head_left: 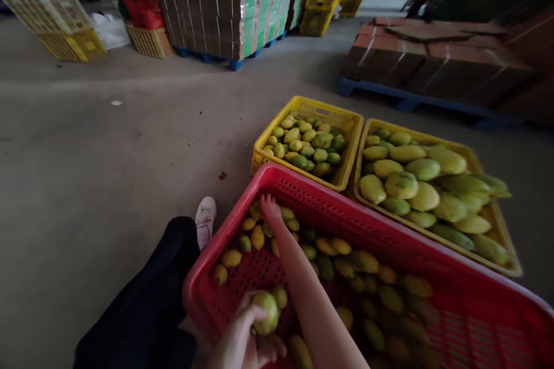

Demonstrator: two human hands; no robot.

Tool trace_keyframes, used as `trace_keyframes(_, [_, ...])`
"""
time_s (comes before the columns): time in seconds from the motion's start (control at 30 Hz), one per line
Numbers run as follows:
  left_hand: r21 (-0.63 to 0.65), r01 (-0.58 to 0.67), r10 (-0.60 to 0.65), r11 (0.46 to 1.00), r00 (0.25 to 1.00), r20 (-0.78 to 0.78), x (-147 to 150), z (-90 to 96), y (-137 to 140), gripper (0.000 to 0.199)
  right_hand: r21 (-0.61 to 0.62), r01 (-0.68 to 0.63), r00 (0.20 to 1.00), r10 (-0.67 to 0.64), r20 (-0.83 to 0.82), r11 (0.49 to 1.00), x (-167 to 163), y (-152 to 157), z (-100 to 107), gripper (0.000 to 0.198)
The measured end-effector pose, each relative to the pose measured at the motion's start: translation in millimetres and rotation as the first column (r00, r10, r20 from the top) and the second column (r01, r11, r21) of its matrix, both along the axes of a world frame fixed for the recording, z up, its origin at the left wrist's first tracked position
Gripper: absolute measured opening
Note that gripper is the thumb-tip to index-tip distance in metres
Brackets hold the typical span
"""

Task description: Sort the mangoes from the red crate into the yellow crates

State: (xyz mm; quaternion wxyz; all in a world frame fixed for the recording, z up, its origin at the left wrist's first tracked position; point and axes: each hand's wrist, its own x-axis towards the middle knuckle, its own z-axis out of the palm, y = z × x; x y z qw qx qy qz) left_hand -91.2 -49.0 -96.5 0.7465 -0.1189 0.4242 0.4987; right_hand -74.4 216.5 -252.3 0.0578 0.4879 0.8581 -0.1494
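A green-yellow papaya [265,312] is gripped in my left hand [242,328], low over the near side of a large red crate [201,277]. My right arm stretches across the crate. At its far left corner, my right hand [270,209] has its fingers curled down over a small yellowish papaya [255,210], though the fingertips are partly hidden. Several small yellow papayas [257,237] lie loose around that hand. Longer papayas [365,262] are heaped in the shadowed middle and right of the crate.
Beyond the red crate stand a yellow crate [258,153] of small papayas and another yellow crate [515,253] of larger ones. A shoe [205,219] is left of the red crate. Farther back are a wrapped pallet stack [203,6], flat cartons [389,57] and stacked crates [71,46].
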Motion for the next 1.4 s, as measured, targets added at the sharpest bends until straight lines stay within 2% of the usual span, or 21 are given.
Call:
trace_keyframes(0.1, [0.050, 0.098, -0.096, 0.994, 0.995, -0.036, 3, 7.5, 5, 0.036, -0.007, 0.074, 0.997, -0.074, -0.030, 0.997, 29, -28, 22, 0.057])
trace_keyframes(0.2, [0.136, 0.292, -0.288, 0.947, 0.956, -0.050, 9, 13.8, 11, 0.043, 0.012, 0.167, 0.981, -0.165, -0.102, 0.986, 71, -73, 59, 0.050])
trace_keyframes(0.27, [0.193, 0.375, -0.360, 0.907, 0.927, -0.106, 16, 17.7, 12, 0.049, 0.016, 0.241, 0.950, -0.232, -0.210, 0.970, 103, -110, 88, 0.043])
trace_keyframes(0.33, [0.250, 0.422, -0.390, 0.871, 0.905, -0.169, 21, 24.8, 9, 0.049, -0.016, 0.313, 0.871, -0.294, -0.393, 0.950, 135, -150, 118, 0.040])
trace_keyframes(0.43, [0.372, 0.437, -0.363, 0.819, 0.897, -0.253, 23, 45.4, -6, 0.041, -0.014, 0.354, 0.753, -0.294, -0.589, 0.935, 179, -206, 165, 0.044])
trace_keyframes(0.53, [0.494, 0.429, -0.266, 0.757, 0.891, -0.367, 22, 74.4, -23, 0.049, -0.017, 0.392, 0.678, -0.301, -0.671, 0.920, 212, -249, 214, 0.053])
trace_keyframes(0.63, [0.574, 0.448, -0.172, 0.685, 0.865, -0.471, 24, 104.2, -26, 0.052, -0.033, 0.432, 0.609, -0.319, -0.726, 0.901, 230, -275, 255, 0.061])
trace_keyframes(0.7, [0.609, 0.490, -0.125, 0.624, 0.832, -0.541, 29, 120.3, -17, 0.051, -0.018, 0.429, 0.564, -0.284, -0.776, 0.903, 237, -281, 272, 0.059])
trace_keyframes(0.8, [0.619, 0.581, -0.071, 0.528, 0.757, -0.650, 38, 131.2, 6, 0.049, -0.017, 0.404, 0.480, -0.228, -0.847, 0.915, 241, -275, 281, 0.052])
trace_keyframes(0.9, [0.654, 0.580, -0.026, 0.486, 0.758, -0.652, 46, 122.6, 27, 0.047, -0.038, 0.431, 0.399, -0.228, -0.888, 0.901, 241, -260, 270, 0.051])
trace_keyframes(0.97, [0.689, 0.509, -0.009, 0.517, 0.808, -0.590, 49, 111.7, 33, 0.050, -0.047, 0.466, 0.380, -0.248, -0.891, 0.883, 240, -253, 255, 0.049])
trace_keyframes(1.03, [0.697, 0.447, -0.012, 0.561, 0.846, -0.533, 51, 104.1, 33, 0.054, -0.038, 0.499, 0.399, -0.268, -0.877, 0.866, 238, -252, 239, 0.048])
trace_keyframes(1.13, [0.680, 0.443, -0.049, 0.584, 0.855, -0.516, 52, 105.6, 28, 0.059, -0.056, 0.509, 0.424, -0.307, -0.852, 0.859, 232, -259, 221, 0.049])
trace_keyframes(1.23, [0.654, 0.460, -0.038, 0.600, 0.834, -0.551, 53, 113.4, 28, 0.057, -0.163, 0.496, 0.358, -0.373, -0.856, 0.853, 226, -265, 217, 0.051])
trace_keyframes(1.3, [0.614, 0.502, -0.037, 0.609, 0.791, -0.611, 55, 115.2, 28, 0.054, -0.214, 0.480, 0.317, -0.395, -0.862, 0.851, 226, -267, 222, 0.055])
trace_keyframes(1.4, [0.565, 0.608, -0.039, 0.558, 0.699, -0.714, 56, 113.3, 22, 0.049, -0.213, 0.474, 0.297, -0.382, -0.875, 0.855, 227, -269, 234, 0.059])
